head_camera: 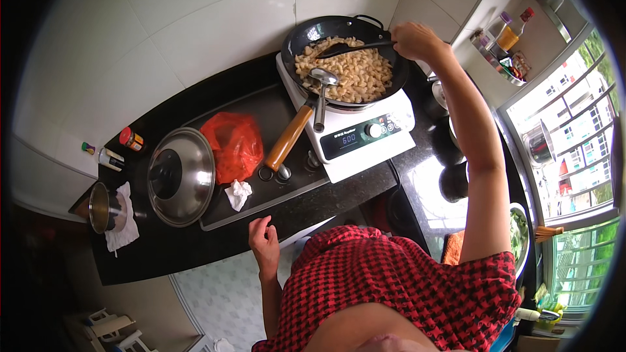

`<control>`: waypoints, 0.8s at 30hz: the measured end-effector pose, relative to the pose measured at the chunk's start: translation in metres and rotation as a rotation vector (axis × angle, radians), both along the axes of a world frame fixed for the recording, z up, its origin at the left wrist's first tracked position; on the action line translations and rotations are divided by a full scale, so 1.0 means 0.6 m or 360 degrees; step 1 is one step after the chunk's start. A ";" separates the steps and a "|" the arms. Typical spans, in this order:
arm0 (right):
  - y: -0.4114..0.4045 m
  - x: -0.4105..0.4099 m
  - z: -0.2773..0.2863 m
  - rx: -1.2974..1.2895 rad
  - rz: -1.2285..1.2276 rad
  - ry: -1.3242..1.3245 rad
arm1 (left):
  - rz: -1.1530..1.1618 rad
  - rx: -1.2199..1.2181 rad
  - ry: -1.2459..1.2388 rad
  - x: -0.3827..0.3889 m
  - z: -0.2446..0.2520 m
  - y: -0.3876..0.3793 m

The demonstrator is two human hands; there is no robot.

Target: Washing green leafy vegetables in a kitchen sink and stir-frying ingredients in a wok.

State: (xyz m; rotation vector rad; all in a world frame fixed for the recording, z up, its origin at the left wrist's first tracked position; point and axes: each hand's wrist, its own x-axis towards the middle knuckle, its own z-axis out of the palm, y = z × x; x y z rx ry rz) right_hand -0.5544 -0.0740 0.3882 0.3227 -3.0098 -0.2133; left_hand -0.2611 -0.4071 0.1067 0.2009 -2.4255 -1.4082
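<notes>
A dark wok (pixel 296 41) holds a layer of small, pale brown diced pieces (pixel 359 76) that look like food. It sits on a white electric cooktop (pixel 323 132) with a lit display and a knob. My right hand (pixel 415 41) grips the handle of a black spatula (pixel 359 49), whose blade is among the pieces. A metal ladle or spoon (pixel 322 100) lies over the wok's near rim, beside its wooden handle (pixel 288 139). My left hand (pixel 265 242), loosely curled and holding nothing, is by the counter's front edge.
Left of the wok are a red plastic bag (pixel 232 146), crumpled white tissue (pixel 238 194), a steel lid (pixel 195 186), small jars (pixel 131 139) and a metal bowl (pixel 99 208) by a white cloth (pixel 122 225). A bowl of greens (pixel 519 234) stands right, below a barred window (pixel 562 156).
</notes>
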 end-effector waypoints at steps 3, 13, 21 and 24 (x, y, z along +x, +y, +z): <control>0.042 -0.004 -0.009 0.0054 -0.0039 -0.0244 | -0.0050 0.0014 -0.0037 0.000 -0.001 0.002; 0.076 0.083 -0.003 0.0042 -0.0341 -0.0224 | -0.0113 0.0006 -0.0088 -0.003 -0.014 -0.014; 0.044 0.154 0.024 0.0039 -0.0609 -0.0442 | -0.0168 -0.0013 -0.0020 -0.009 -0.026 -0.043; 0.045 0.160 0.025 0.0224 -0.0384 -0.0285 | -0.0221 0.0088 -0.0094 -0.008 -0.026 -0.054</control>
